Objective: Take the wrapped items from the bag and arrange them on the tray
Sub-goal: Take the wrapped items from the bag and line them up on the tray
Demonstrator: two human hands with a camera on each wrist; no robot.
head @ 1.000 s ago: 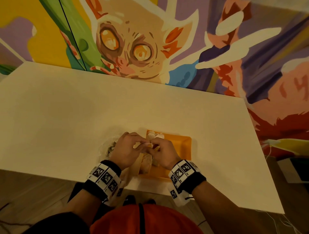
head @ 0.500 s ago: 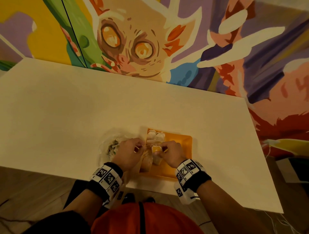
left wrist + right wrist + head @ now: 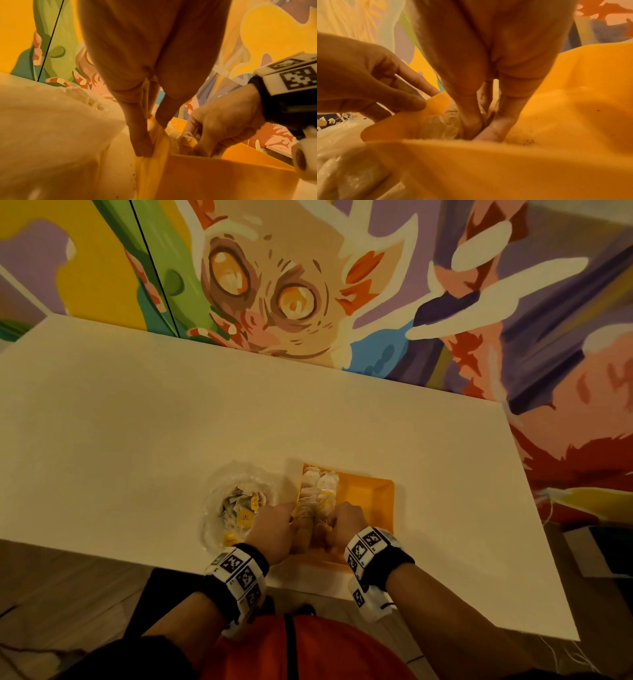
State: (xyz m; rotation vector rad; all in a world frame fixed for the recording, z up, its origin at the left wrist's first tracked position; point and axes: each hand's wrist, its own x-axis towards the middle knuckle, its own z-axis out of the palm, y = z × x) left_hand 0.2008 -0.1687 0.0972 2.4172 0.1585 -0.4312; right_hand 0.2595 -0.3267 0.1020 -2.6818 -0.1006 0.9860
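Note:
An orange tray [image 3: 370,498] lies near the table's front edge, with a row of pale wrapped items [image 3: 320,487] along its left side. A clear plastic bag [image 3: 214,508] left of it holds several more wrapped items [image 3: 245,510]. My left hand [image 3: 274,525] pinches the tray's left rim [image 3: 159,136] between thumb and finger. Low inside the tray, my right hand [image 3: 481,128] pinches a wrapped item, mostly hidden by the fingers, next to another wrapped item [image 3: 436,127]. In the left wrist view a string loop [image 3: 187,136] shows at the right hand's [image 3: 221,125] fingertips.
The white table [image 3: 137,422] stretches far to the left and back, up to a painted mural wall [image 3: 291,285]. The table's front edge runs just below the tray. The crumpled bag [image 3: 51,121] touches the tray's left side.
Both hands were together over the tray's left side a second ago. They have drawn apart and come nearer the front; the left now holds the rim and the right has gone down into the tray.

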